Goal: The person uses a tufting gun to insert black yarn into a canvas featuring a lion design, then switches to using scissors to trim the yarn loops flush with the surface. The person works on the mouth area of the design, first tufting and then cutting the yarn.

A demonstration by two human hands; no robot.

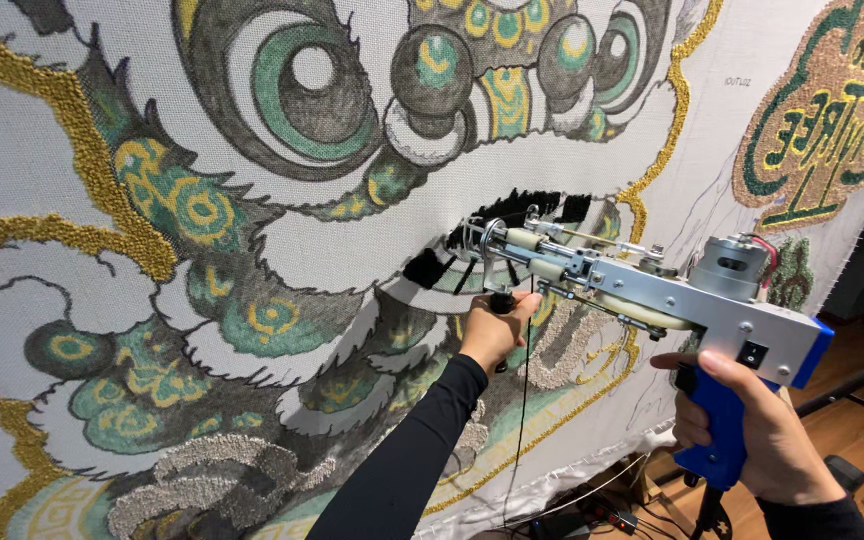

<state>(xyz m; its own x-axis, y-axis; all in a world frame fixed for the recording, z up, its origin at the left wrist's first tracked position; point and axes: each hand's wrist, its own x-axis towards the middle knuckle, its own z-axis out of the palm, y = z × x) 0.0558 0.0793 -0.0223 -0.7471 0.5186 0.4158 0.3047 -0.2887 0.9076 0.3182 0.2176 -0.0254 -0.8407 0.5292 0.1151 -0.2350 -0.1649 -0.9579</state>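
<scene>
Right hand (752, 440) and left hand (495, 330) grip tufting gun (652, 290) against cloth (12, 160).

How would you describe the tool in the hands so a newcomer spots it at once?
Start at the big stretched cloth with its green-and-gold beast design. Pressed against its middle is the tufting gun, gripped by the left hand and right hand. Only it is metal, with a blue handle.

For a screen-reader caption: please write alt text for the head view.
Two hands hold a silver and blue tufting gun against a stretched cloth with a green, gold and grey beast design: left hand on the front handle, right hand on the blue grip.
</scene>
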